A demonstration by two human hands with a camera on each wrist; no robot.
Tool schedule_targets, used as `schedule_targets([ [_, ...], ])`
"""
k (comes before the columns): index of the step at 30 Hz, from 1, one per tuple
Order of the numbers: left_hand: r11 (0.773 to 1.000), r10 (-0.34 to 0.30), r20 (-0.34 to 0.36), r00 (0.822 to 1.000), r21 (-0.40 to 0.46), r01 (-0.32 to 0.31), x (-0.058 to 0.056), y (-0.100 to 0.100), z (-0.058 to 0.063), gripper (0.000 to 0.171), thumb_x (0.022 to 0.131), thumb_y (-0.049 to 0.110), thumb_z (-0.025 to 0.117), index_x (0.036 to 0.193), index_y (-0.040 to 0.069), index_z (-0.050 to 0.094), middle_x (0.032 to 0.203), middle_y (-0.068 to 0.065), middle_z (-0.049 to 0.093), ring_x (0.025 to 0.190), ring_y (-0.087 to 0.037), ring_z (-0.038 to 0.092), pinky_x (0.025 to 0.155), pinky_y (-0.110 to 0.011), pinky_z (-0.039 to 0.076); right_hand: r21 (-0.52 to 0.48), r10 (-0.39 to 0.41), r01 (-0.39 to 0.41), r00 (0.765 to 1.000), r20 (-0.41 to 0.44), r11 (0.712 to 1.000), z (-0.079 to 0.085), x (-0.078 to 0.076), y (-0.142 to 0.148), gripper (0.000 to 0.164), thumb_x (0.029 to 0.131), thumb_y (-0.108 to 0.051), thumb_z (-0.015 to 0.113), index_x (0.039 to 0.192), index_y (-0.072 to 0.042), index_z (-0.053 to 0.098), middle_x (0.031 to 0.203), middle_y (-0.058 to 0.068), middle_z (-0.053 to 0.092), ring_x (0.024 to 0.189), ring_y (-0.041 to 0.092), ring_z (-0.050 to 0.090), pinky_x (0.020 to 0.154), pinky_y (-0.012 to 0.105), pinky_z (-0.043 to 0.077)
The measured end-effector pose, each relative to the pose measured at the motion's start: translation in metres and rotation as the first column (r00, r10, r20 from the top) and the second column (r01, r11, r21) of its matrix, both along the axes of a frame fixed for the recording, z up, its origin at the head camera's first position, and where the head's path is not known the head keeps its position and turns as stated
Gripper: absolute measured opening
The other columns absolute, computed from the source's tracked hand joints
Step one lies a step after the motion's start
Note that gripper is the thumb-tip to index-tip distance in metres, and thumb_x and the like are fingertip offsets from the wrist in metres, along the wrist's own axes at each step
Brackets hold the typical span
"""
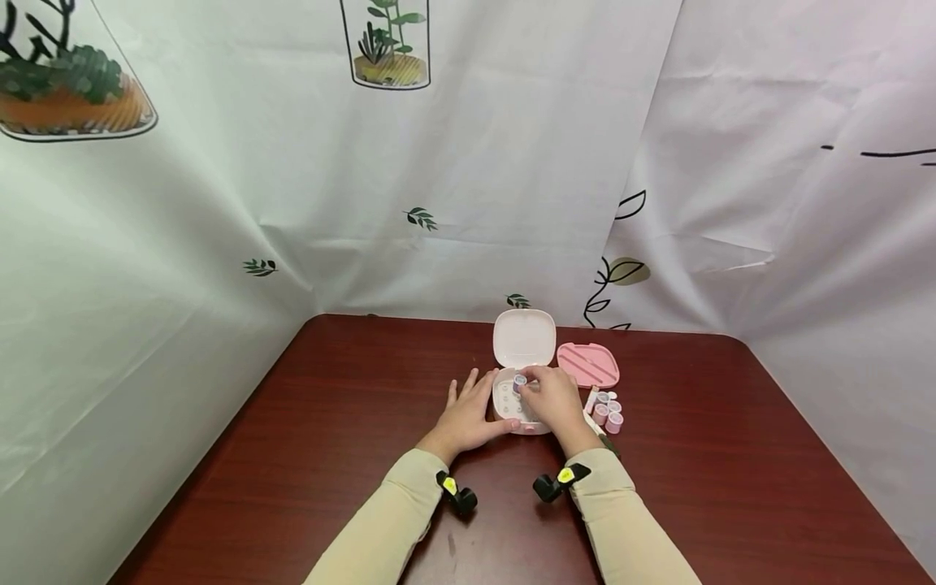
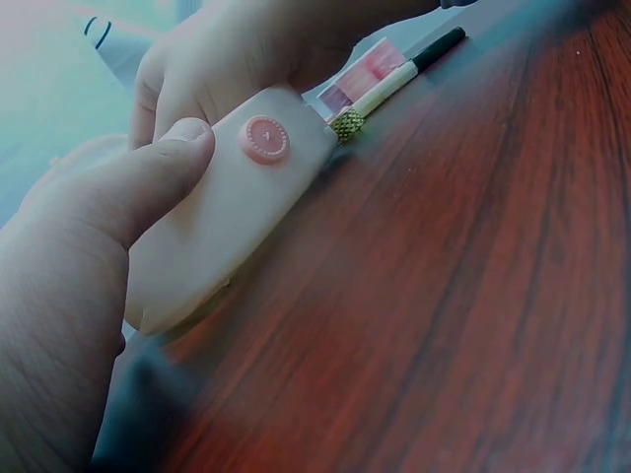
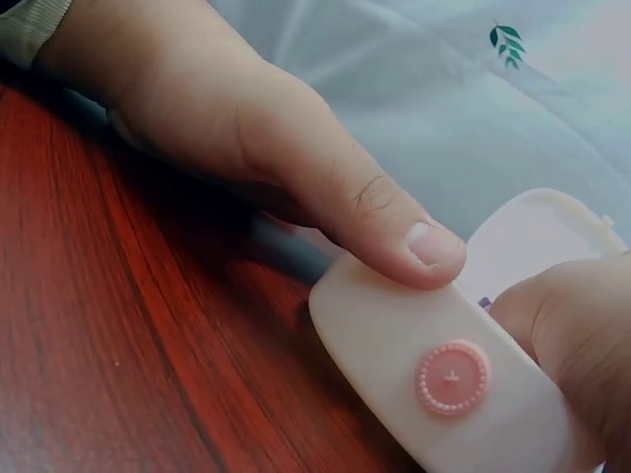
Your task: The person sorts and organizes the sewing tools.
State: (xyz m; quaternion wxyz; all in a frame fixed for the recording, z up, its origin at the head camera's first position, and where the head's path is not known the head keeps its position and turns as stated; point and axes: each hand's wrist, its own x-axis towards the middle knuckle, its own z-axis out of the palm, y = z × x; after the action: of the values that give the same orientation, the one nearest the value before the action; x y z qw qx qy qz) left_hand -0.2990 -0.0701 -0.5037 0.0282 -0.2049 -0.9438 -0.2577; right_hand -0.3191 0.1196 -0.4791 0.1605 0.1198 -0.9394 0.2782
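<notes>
In the head view an open white plastic box (image 1: pixel 504 418) has its lid (image 1: pixel 524 337) tipped back and small pegs on its floor. A round pink button (image 2: pixel 265 140) marks its front. My left hand (image 1: pixel 465 418) rests along the box's left side, fingers straight and spread, its thumb lying on the front rim. With thumb and fingers my right hand (image 1: pixel 557 400) pinches a small lavender thread spool (image 1: pixel 519 382) over the pegs. In the right wrist view that spool is mostly hidden behind the fingers.
A pink insert (image 1: pixel 588 364) with slots lies right of the lid. Several pink and lavender spools (image 1: pixel 608 412) stand beside the right wrist. A thin white stick with a dark end (image 2: pixel 441 49) lies near the box. Fabric walls rise behind the brown table (image 1: pixel 702 455).
</notes>
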Motion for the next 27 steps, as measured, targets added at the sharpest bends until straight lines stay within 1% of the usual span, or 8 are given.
schedule_targets([
  [4,1.0,-0.001,-0.001,1.0,0.004,0.001,-0.0004,0.0001,-0.0002,0.102,0.085,0.074,0.059,0.162,0.016,0.025,0.165,-0.002,0.03,0.155,-0.03,0.014,0.12,-0.062,0.004,0.032,-0.015,0.014,1.0,0.024,0.999,0.0019,0.0002,-0.0021,0.025,0.087,-0.022,0.076,0.11,-0.011,0.077,0.107,0.008,0.076,0.105,0.034,0.065,0.093,0.052,0.042],
  [11,1.0,-0.004,0.008,1.0,0.011,0.004,0.0005,-0.0003,-0.0007,0.103,0.085,0.074,0.059,0.162,0.015,0.024,0.165,-0.004,0.029,0.155,-0.03,0.013,0.12,-0.061,0.004,0.12,-0.059,0.052,0.997,0.051,0.991,0.0021,-0.0001,-0.0067,0.025,0.09,-0.025,0.075,0.112,-0.013,0.077,0.106,0.006,0.076,0.105,0.032,0.066,0.09,0.05,0.044],
  [18,1.0,-0.001,0.009,1.0,0.004,0.0,0.0,-0.0005,-0.0025,0.103,0.086,0.075,0.058,0.162,0.016,0.023,0.165,-0.002,0.028,0.155,-0.029,0.013,0.121,-0.061,0.004,0.162,-0.097,0.085,0.993,0.065,0.983,0.0026,0.0008,-0.0097,0.026,0.091,-0.029,0.075,0.113,-0.013,0.077,0.108,0.008,0.075,0.107,0.033,0.066,0.09,0.05,0.045],
  [21,1.0,0.001,0.007,1.0,0.0,-0.001,-0.0005,-0.0006,-0.0022,0.103,0.086,0.075,0.058,0.162,0.015,0.023,0.166,-0.003,0.028,0.155,-0.029,0.013,0.12,-0.061,0.004,0.169,-0.098,0.086,0.993,0.066,0.982,0.0034,0.0007,-0.0099,0.026,0.092,-0.029,0.074,0.113,-0.013,0.077,0.108,0.009,0.075,0.106,0.034,0.066,0.09,0.05,0.046],
  [27,1.0,0.003,0.011,1.0,0.007,-0.003,0.0007,0.0006,-0.0002,0.103,0.085,0.074,0.059,0.162,0.015,0.024,0.165,-0.002,0.028,0.155,-0.029,0.014,0.121,-0.061,0.005,0.135,-0.097,0.089,0.994,0.056,0.987,0.004,0.0022,-0.0085,0.027,0.089,-0.029,0.077,0.109,-0.011,0.077,0.103,0.007,0.075,0.098,0.031,0.07,0.087,0.051,0.05],
])
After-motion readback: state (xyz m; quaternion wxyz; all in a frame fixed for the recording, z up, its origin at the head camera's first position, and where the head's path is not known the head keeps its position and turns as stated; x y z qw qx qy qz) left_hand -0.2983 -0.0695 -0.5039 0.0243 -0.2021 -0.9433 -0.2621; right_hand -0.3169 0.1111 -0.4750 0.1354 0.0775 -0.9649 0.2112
